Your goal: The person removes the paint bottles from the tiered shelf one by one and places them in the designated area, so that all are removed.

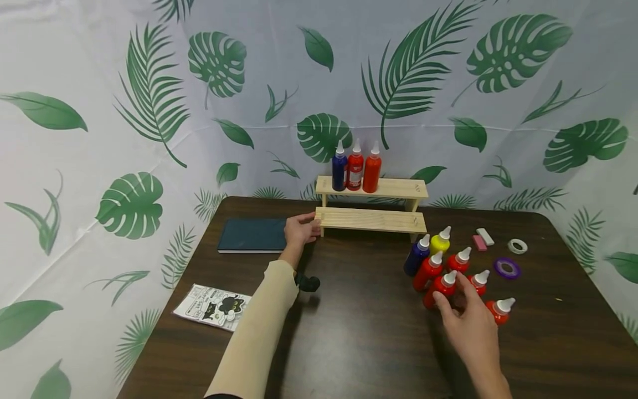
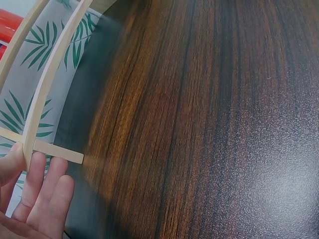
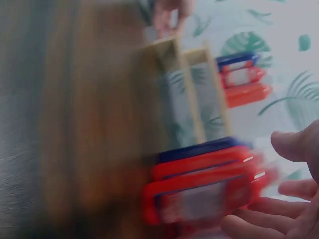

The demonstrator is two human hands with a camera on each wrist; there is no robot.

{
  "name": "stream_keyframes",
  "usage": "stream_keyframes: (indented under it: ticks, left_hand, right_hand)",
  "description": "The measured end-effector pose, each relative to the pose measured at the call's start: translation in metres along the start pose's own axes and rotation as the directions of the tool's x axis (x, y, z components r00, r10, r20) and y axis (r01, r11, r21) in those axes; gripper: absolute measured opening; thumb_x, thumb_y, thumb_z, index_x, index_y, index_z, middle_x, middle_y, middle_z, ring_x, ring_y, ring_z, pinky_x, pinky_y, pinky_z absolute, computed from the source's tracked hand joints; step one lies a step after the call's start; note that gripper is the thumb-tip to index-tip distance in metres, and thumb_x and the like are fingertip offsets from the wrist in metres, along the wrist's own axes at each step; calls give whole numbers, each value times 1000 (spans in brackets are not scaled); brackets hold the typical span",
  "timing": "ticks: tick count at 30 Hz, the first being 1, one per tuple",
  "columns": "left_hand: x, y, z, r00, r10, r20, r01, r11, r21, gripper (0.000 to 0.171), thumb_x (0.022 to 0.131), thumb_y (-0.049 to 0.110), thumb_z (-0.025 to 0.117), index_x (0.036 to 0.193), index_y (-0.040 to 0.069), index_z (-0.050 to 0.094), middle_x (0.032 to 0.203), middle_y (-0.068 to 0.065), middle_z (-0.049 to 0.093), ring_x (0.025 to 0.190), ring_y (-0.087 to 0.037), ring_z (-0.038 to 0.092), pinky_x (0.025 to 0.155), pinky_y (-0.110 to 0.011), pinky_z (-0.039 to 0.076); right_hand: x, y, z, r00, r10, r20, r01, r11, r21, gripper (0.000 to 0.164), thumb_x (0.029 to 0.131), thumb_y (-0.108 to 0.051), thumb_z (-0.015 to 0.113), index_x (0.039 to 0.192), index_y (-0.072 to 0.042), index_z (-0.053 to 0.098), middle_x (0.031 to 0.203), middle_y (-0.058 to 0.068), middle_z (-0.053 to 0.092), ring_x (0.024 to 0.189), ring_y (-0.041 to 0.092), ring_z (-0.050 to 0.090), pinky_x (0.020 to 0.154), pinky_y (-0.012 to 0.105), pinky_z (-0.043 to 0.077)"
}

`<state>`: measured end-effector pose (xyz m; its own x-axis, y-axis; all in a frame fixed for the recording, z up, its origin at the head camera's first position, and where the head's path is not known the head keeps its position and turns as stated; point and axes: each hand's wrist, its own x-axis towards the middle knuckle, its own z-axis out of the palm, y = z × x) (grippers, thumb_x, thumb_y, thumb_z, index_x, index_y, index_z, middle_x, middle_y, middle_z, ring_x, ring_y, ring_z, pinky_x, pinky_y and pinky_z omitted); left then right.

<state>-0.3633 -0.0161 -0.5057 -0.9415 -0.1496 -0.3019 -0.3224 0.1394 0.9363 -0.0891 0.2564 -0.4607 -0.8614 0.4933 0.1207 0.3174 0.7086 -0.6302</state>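
Note:
My left hand (image 1: pixel 301 228) pinches the left end of the lower step of a two-step wooden rack (image 1: pixel 371 219); in the left wrist view the thumb and fingers (image 2: pixel 50 194) meet around the board's end. Three bottles with white nozzles stand on the upper step: a dark blue bottle (image 1: pixel 339 170), a red bottle (image 1: pixel 355 170) and an orange-red bottle (image 1: pixel 371 173). My right hand (image 1: pixel 471 327) is beside the nearest red bottle (image 1: pixel 438 291), thumb and fingers spread about its white nozzle. The right wrist view is blurred, but the hand (image 3: pixel 294 199) looks apart from the bottle's body.
Around the right hand stand several more bottles, including a dark blue bottle (image 1: pixel 416 257) and a yellow bottle (image 1: pixel 440 244). Behind them lie erasers (image 1: pixel 482 240), a white tape roll (image 1: pixel 517 246) and a purple tape roll (image 1: pixel 507 268). A dark notebook (image 1: pixel 251 235) and a cat-print packet (image 1: pixel 211 306) lie left.

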Motion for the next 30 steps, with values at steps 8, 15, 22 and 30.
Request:
stream_keyframes:
  ticks: [8,15,22,30]
  left_hand:
    - [-2,0,1,1000,19,-3,-19,1000,-6,26,83,18,76,109,18,75,79,-11,73,67,-20,72,58,-34,58]
    - [-6,-1,0,999,45,-14,-45,999,-12,26,83,19,76,109,17,75,80,-12,73,68,-21,72,59,-34,58]
    - [-7,-1,-4,999,48,-4,-49,999,-11,26,83,19,76,109,17,74,80,-12,73,71,-23,72,60,-35,58]
    - [-8,1,-4,999,52,-7,-52,999,-10,25,83,19,76,108,17,75,80,-12,73,71,-23,72,61,-36,58]
  right_hand:
    - [4,-48,-38,978,-150,-145,163,983,85,57,91,-37,64,141,-16,48,133,13,57,111,34,62,80,47,52]
    - [53,-104,-30,970,-244,-15,244,958,151,62,92,-50,57,144,-19,44,139,11,53,122,32,54,91,52,49]
    - [139,-149,11,952,-282,121,255,947,196,67,95,-46,54,149,-11,33,144,18,44,129,37,46,100,54,41]
    - [199,-166,50,937,-292,191,247,941,231,69,97,-35,54,153,-10,21,152,19,32,135,39,37,106,52,36]
